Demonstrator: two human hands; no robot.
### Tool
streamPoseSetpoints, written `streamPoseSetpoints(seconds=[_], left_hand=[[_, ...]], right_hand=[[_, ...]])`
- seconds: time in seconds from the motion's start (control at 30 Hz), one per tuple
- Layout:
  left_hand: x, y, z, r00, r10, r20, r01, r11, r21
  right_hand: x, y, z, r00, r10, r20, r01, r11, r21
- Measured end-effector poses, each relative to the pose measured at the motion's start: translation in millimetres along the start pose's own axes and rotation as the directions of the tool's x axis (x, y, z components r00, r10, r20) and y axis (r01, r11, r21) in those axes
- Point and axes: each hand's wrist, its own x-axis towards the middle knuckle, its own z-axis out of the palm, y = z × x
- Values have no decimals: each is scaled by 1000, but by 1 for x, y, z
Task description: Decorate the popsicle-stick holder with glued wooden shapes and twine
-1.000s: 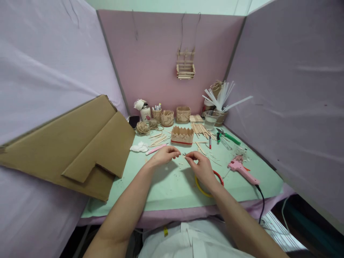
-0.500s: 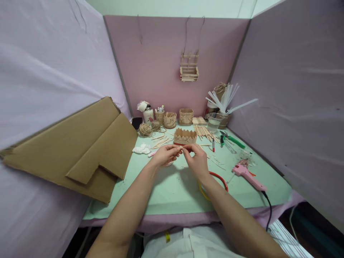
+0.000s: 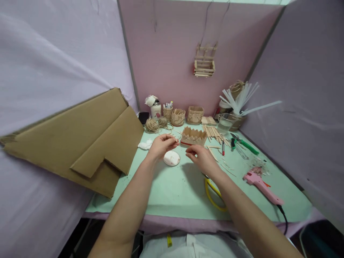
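Note:
My left hand [image 3: 163, 146] is closed in a pinch above the table, left of the zigzag-edged box [image 3: 193, 139]. Whatever lies between its fingertips is too small to make out. A short gap away, my right hand [image 3: 202, 157] hovers with its fingers curled together; any thing in them is hidden. Below and between the hands lies a small white round dish [image 3: 172, 158] with some smears on it. Yellow-handled scissors [image 3: 213, 195] rest partly beneath my right forearm. The box has a brown pointed rim and a red strip at its base.
A pink glue gun [image 3: 263, 186] lies at the right, with green-handled pliers [image 3: 245, 145] behind it. Wooden sticks [image 3: 215, 134], a red marker [image 3: 223, 147], twine balls [image 3: 152, 125] and a clear cup [image 3: 225, 123] stand farther back. Folded cardboard [image 3: 88, 143] leans at the left.
My hands, fingertips together before, have come apart, with the right hand lower and to the right. The white dish now shows between them. The view has tilted down and shifted.

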Motion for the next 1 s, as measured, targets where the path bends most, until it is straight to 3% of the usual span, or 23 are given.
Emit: streamPoseSetpoints(seconds=[0.23,0.4,0.57,0.8,1.0], left_hand=[[7,-5,-7,998,-11,-57,12,1000,11],[6,-2,-7,995,-27,-93,30,999,33],[5,0,-8,994,-26,-104,30,999,33],[5,0,-10,992,-18,-125,24,999,45],[4,1,-11,991,-15,-131,23,998,56]], right_hand=[[30,-11,12,952,9,306,86,951,-297],[41,-23,26,917,4,400,145,929,-341],[46,-30,38,894,24,447,165,910,-380],[53,-23,35,942,18,335,143,882,-449],[61,-16,31,909,61,412,159,863,-480]])
